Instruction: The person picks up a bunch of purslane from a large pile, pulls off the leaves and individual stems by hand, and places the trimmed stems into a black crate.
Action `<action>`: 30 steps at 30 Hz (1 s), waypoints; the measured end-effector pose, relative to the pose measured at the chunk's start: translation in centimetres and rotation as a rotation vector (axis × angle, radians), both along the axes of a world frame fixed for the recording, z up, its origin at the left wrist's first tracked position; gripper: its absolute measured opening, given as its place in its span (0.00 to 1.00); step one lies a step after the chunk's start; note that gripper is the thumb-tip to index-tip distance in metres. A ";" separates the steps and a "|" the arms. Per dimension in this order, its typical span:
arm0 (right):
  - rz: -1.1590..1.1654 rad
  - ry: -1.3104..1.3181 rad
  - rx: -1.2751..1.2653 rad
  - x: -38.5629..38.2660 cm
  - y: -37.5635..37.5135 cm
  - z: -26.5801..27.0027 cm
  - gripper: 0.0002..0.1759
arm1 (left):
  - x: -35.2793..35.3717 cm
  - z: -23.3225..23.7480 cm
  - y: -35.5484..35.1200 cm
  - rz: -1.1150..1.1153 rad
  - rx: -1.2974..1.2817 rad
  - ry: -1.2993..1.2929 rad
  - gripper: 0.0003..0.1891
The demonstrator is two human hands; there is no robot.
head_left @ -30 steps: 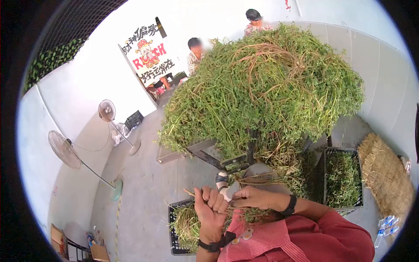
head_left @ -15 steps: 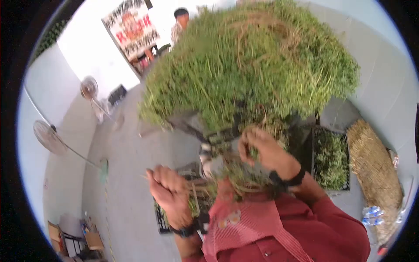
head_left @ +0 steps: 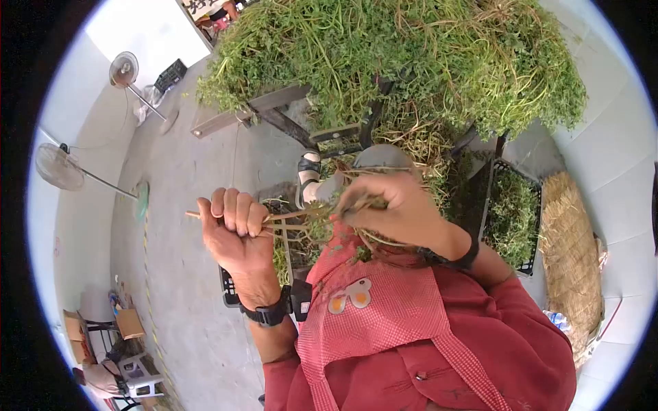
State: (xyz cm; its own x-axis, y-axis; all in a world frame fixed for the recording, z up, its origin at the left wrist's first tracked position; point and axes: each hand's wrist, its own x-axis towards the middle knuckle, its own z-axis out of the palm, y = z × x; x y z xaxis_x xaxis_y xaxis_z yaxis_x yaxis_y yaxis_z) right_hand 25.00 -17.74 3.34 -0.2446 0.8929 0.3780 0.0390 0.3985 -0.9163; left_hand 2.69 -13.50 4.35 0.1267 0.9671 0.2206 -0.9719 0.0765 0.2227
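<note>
My left hand [head_left: 240, 229] is closed round several thin brown stems [head_left: 291, 226], whose ends stick out at its left side. The stems run right toward my right hand [head_left: 387, 209], which is pinched on the leafy part of the same plants over my red checked apron [head_left: 384, 315]. Beyond the hands, a large heap of green leafy plants [head_left: 411, 68] lies on a raised support, with roots and stems hanging at its near side.
A black crate of greens [head_left: 513, 219] stands at the right beside a rolled straw mat [head_left: 569, 246]. Standing fans [head_left: 123, 70] are at the left. A dark metal frame [head_left: 284, 127] is under the heap. Boxes [head_left: 129, 323] and a stool [head_left: 140, 375] are at lower left.
The view has tipped down, so the heap sits higher. My left hand has moved up and left; my right hand has come down to the plants, fingers now pinched on them.
</note>
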 end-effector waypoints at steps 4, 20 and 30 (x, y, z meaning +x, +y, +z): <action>-0.014 -0.345 0.296 -2.0 -0.3 -0.6 0.13 | 0.7 -0.3 0.0 -0.011 -0.045 0.007 0.20; -0.454 -0.043 -0.027 1.6 3.4 1.0 0.09 | 1.1 0.4 -1.3 -0.027 -0.072 0.045 0.20; 0.314 0.165 -0.308 -0.7 3.3 -1.8 0.13 | 1.1 -0.1 -0.4 -0.228 -0.074 -0.081 0.19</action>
State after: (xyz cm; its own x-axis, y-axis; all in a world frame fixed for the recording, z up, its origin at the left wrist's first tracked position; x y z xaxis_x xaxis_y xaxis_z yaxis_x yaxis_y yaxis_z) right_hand 24.25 -14.44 1.56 -0.4802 0.8617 0.1637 -0.1959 0.0766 -0.9776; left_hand 3.83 -13.86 4.28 0.3283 0.9294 0.1687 -0.9420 0.3090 0.1308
